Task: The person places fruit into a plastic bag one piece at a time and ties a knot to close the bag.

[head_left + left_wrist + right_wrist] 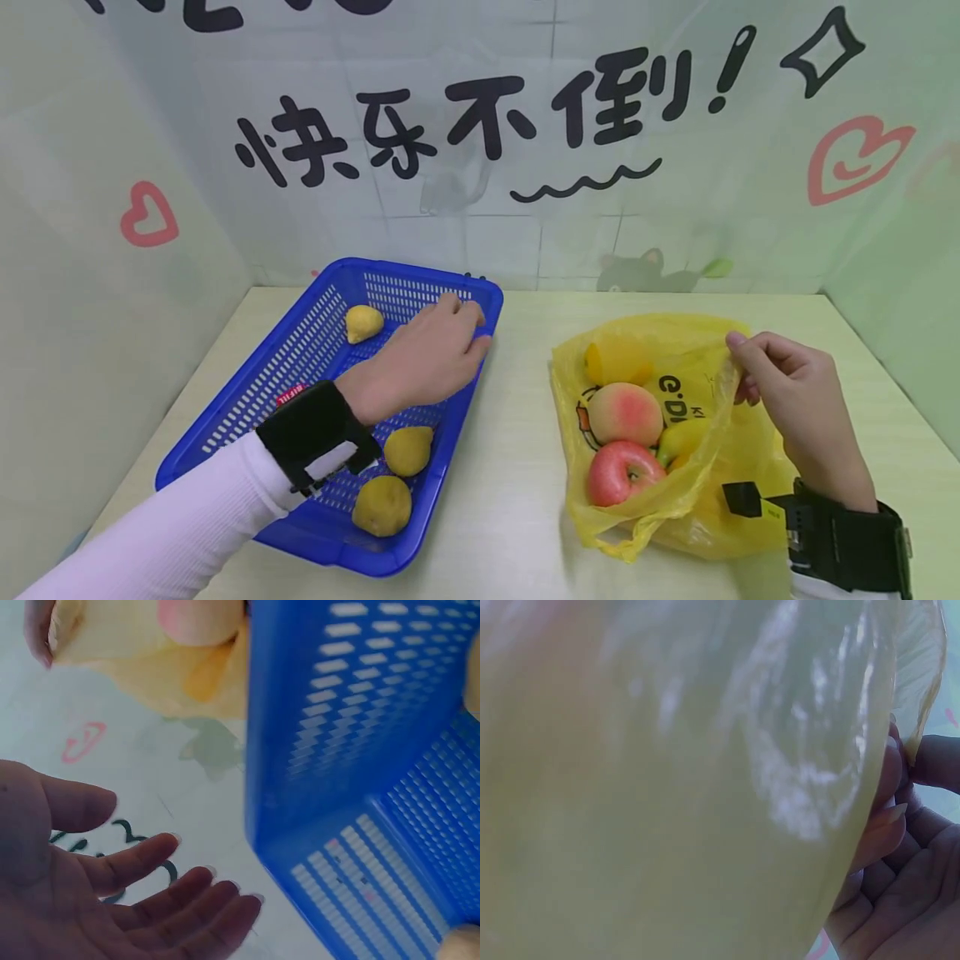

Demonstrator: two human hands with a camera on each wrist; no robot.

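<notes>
My left hand point(420, 354) hovers over the right side of a blue basket point(420, 550), its fingers loosely bent and holding nothing. In the left wrist view that hand point(150, 877) is beside the basket wall point(300, 772). The basket holds a lemon-like yellow fruit point(364, 323) and two rounder yellow fruits point(408, 450). With thumb and fingertips my right hand point(795, 392) pinches the rim of a yellow plastic bag point(720, 492), lifting it. Inside the bag lie a peach point(625, 414), a red apple point(622, 473), a yellow fruit point(618, 362) and a yellow-green fruit point(684, 437).
Both things stand on a pale wooden table point(517, 467), with a strip of tabletop between basket and bag. Behind is a printed curtain point(480, 233) with dark characters and hearts. A red label point(291, 394) shows in the basket beside the left wrist.
</notes>
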